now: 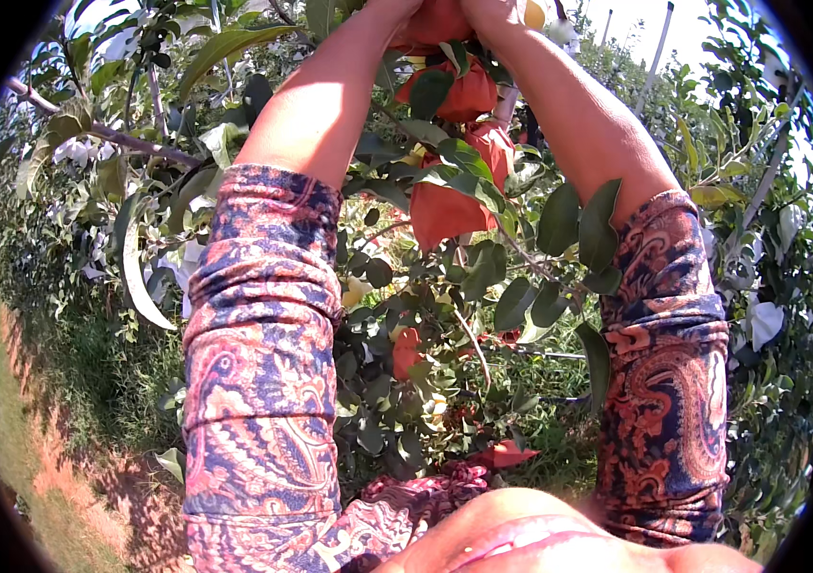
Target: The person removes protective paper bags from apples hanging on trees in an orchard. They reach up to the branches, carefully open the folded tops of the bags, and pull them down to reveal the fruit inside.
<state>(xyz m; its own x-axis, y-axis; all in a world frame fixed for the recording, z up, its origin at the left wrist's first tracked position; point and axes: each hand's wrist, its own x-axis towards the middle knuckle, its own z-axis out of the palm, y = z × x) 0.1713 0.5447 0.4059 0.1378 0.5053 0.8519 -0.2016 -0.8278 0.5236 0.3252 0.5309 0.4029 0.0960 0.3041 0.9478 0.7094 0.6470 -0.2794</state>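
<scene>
Both my arms reach up in patterned sleeves to the top edge of the head view, where the picture cuts off my fingers. My left hand and my right hand are on either side of a red wrapping high in the tree. Whether they grip it cannot be seen. Just below hangs a second red wrapping, and under that a larger red fruit bag, partly covered by green leaves. A yellowish round fruit shows beside my right hand.
A bare branch stretches in from the left. Leafy twigs hang between my forearms. Lower down are a small red wrapping and another red piece. White bags dot the trees; a grass and earth strip runs at left.
</scene>
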